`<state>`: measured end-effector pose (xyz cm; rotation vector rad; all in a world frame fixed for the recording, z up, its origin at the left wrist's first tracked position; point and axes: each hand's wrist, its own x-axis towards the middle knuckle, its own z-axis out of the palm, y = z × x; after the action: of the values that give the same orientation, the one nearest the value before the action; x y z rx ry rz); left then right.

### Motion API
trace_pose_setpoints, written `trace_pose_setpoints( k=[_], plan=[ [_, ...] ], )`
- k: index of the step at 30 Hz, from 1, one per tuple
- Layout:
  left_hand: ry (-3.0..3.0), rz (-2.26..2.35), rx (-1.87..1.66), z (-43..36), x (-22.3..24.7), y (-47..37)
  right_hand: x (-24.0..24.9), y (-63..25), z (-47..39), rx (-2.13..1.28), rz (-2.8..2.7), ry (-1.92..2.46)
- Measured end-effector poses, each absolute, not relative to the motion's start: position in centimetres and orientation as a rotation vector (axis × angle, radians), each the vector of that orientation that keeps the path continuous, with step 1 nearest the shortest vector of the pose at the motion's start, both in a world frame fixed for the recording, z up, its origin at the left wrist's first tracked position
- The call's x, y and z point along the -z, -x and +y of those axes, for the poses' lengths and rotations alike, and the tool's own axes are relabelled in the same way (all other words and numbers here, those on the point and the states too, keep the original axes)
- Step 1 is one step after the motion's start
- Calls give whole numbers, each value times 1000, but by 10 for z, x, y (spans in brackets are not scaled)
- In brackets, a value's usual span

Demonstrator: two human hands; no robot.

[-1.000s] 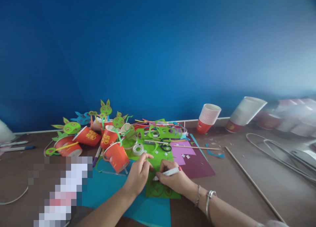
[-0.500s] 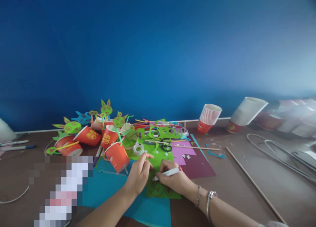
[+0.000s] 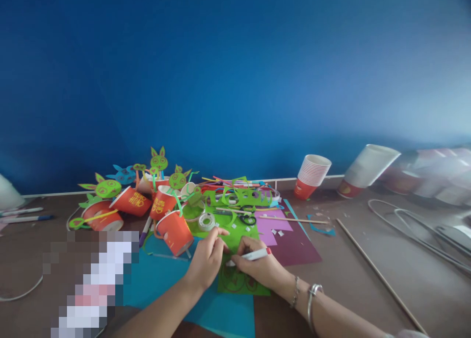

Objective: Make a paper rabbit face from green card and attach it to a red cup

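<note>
My right hand (image 3: pixel 257 267) grips a white marker (image 3: pixel 255 254) with a red end. Its tip meets a piece of green paper (image 3: pixel 262 290) that bears round shapes drawn in a dark reddish line. Beside it, my left hand (image 3: pixel 209 257) rests at the paper's left edge, index finger stretched out and the other fingers partly bent, holding nothing. Blue paper (image 3: pixel 158 279) lies under the left forearm. A roll of clear tape (image 3: pixel 206 222) is just beyond the left hand, and black-handled scissors (image 3: pixel 248 218) lie past the right.
Red paper cups (image 3: pixel 175 233) with green animal-face cutouts (image 3: pixel 107 187) crowd the left. Cut green scraps (image 3: pixel 239 196) and maroon paper (image 3: pixel 298 249) lie ahead. Stacked cups (image 3: pixel 312 176), a long wooden stick (image 3: pixel 379 274) and a cable (image 3: pixel 415 232) are on the right. A blue wall (image 3: pixel 235 83) stands behind.
The marker tip has shifted slightly up and left over the green paper, with my right hand around it. My left hand has stayed in place.
</note>
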<state>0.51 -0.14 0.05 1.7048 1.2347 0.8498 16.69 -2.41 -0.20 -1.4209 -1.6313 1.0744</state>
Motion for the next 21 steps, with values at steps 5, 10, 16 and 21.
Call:
trace_pose_setpoints(
  k=[5,10,16,21],
  plan=[
    [-1711,1239,-851,-3,-3,-5,3,-166,-25,-1085,-1673,1424],
    [-1710,1241,-857,-3,-3,-6,4,-164,-27,-1102,-1669,1458],
    [-1706,1242,-854,-2,-2,-6,1,-164,-26,-1112,-1655,1435],
    [-1682,1234,-841,-2,-1,-5,-1,-168,-23,-1065,-1584,1381]
  ],
)
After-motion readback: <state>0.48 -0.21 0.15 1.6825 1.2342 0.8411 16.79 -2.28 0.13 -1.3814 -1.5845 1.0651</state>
